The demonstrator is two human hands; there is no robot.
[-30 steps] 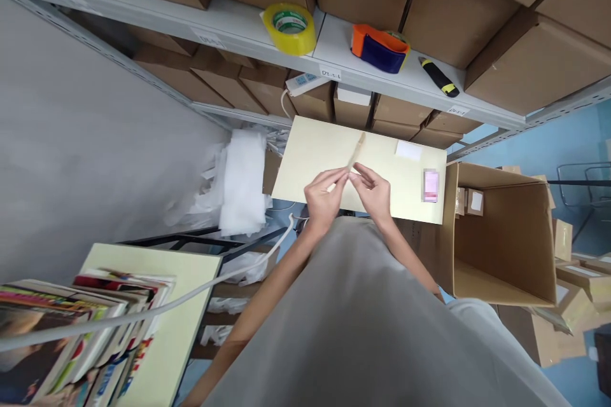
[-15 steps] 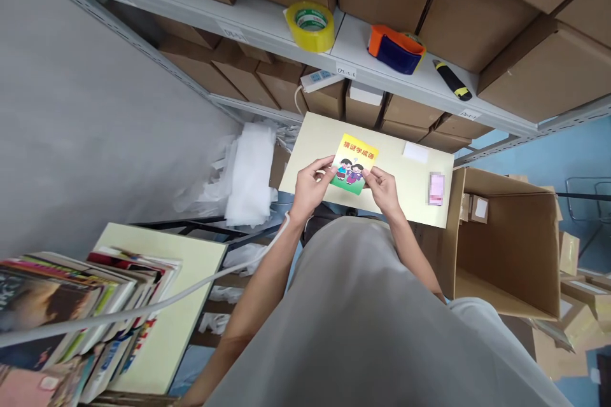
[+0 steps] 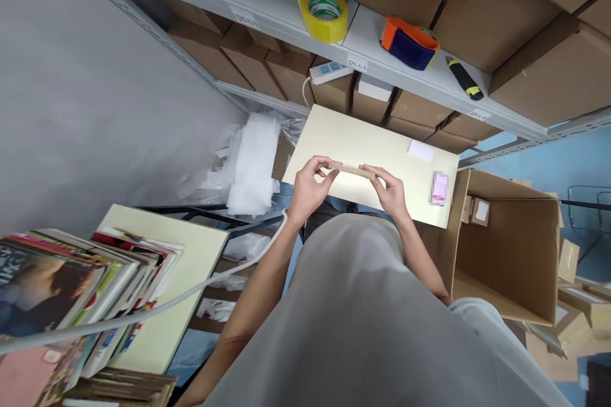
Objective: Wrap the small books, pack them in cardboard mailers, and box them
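Observation:
A thin book is seen edge-on between my two hands, above the pale yellow tabletop. Its left end is pinched by the thumb and fingers of my left hand. The other end is gripped by my right hand. The cover is turned out of sight, so only a narrow tan edge shows. A white slip of paper and a blurred pink item lie on the right part of the tabletop.
On the shelf sit yellow tape, an orange-and-blue tape dispenser and a utility knife. A large cardboard box stands open at right. Books stand at lower left, crossed by a white cable. White wrapping hangs left.
The book has been tilted from cover facing me to edge-on, both hands still holding its ends. The view has shifted slightly.

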